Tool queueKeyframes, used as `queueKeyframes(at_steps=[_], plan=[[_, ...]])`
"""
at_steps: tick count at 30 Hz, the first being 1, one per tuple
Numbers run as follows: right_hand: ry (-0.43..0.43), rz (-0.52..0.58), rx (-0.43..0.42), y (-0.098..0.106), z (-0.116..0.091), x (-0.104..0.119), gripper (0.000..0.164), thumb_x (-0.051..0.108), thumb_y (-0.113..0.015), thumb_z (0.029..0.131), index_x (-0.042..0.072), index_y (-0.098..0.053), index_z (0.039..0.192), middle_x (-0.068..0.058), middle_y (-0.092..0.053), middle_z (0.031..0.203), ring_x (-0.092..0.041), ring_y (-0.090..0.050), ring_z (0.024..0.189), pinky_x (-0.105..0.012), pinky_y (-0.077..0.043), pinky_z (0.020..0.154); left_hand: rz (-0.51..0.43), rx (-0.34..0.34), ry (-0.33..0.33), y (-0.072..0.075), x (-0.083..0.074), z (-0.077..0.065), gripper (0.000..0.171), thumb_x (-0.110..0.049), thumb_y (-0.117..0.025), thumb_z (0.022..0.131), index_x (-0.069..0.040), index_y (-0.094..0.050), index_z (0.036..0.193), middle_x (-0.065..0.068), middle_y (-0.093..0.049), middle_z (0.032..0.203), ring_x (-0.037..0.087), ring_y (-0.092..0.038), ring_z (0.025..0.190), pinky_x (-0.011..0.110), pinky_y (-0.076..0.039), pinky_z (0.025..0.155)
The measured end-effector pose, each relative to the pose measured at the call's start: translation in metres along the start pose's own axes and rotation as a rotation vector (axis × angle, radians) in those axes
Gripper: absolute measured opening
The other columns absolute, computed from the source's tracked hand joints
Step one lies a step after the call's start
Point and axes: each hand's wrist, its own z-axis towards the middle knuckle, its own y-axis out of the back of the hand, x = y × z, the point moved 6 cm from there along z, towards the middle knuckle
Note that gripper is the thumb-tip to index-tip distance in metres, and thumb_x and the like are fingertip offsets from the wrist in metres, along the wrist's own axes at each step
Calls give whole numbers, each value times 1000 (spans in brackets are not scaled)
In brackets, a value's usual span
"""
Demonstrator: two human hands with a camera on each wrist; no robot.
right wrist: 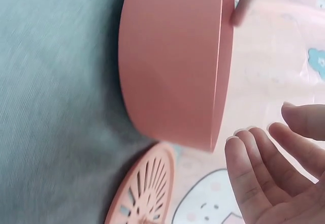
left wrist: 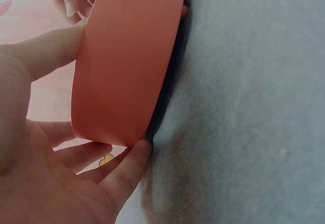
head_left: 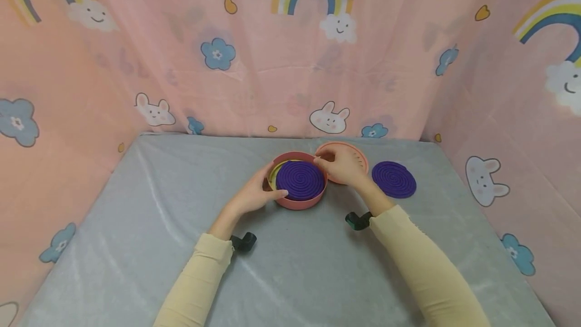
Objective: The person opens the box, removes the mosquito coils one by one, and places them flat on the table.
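A round pink box (head_left: 298,205) stands on the grey cloth, its top open. Inside it a purple spiral mosquito coil (head_left: 300,180) lies a little off-centre, with a yellow edge showing at the upper left. My left hand (head_left: 255,189) grips the box from the left, thumb over the rim and fingers round the wall (left wrist: 122,71). Over the box's right rim hovers my right hand (head_left: 341,164). Its fingers (right wrist: 264,165) are loosely bent with nothing between them, apart from the wall in the right wrist view.
Behind the right hand lies a pink slotted lid (head_left: 361,159), partly hidden by it. Farther right a second purple coil (head_left: 394,179) lies flat on the grey cloth (head_left: 299,266). A pink patterned curtain (head_left: 263,95) hangs behind and along both sides.
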Motion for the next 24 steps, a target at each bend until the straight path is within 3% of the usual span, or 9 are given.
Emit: queueKeyframes(at_steps=[8,14,18,20,21,24], plan=[[-12,-31,29,-16,7,8,29,22,-67,100,2,-72,121,-14,-70,115,-31,-65,108,-47,-53,95,-10,6,3,0,0,0,98,-43,-78,89,-14,-20,164,10,-27,165,29,-27,151,53,-27,119],[11,-54,26,-25,14,12,29,25,-67,100,6,-72,121,-12,-72,113,-30,-65,106,-49,-53,93,-35,5,-61,1,-2,2,98,-37,-78,90,-10,-19,163,14,-31,163,30,-37,146,51,-32,117],[-10,-85,24,-30,17,12,30,28,-67,99,9,-73,121,-11,-72,115,-31,-62,112,-64,-30,110,-23,6,-67,2,-2,3,98,-37,-78,90,-10,-19,163,13,-32,163,30,-38,145,51,-34,116],[-20,-84,33,-33,18,11,31,30,-67,99,9,-72,122,-11,-71,118,-32,-61,114,-65,-28,111,-22,8,-65,2,-3,3,97,-36,-78,90,-9,-19,163,14,-33,162,30,-38,144,51,-34,116],[-20,-82,38,-35,19,11,31,30,-66,100,9,-72,123,-12,-70,119,-32,-61,115,-65,-28,111,-20,8,-59,2,-3,3,97,-37,-78,90,-10,-19,163,14,-32,163,30,-37,145,51,-33,116],[-11,-70,51,-39,20,11,32,29,-66,100,8,-71,123,-13,-69,122,-32,-62,115,-55,-44,104,-19,9,-46,1,-2,2,98,-38,-78,90,-11,-19,164,13,-31,163,30,-35,146,52,-32,116]])
